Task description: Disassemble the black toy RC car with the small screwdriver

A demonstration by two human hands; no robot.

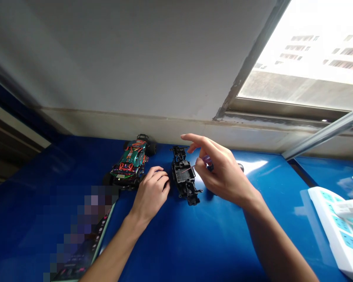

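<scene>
A black toy car chassis lies on the blue table in front of me, its open tray facing up. My right hand is over its right side, thumb and fingers closed on a screwdriver whose thin shaft points left across the tray. Its purplish handle is mostly hidden in the hand, and the index finger sticks out. Just left of the chassis, my left hand rests on the table with loosely bent fingers and nothing visible in it. Beyond that hand stands a green and orange toy car with black wheels.
A tablet-like screen, partly pixelated, lies at lower left. On the right is a white power strip with a plug in it. Dark wheel-like parts show behind my right hand. Wall and window border the blue table.
</scene>
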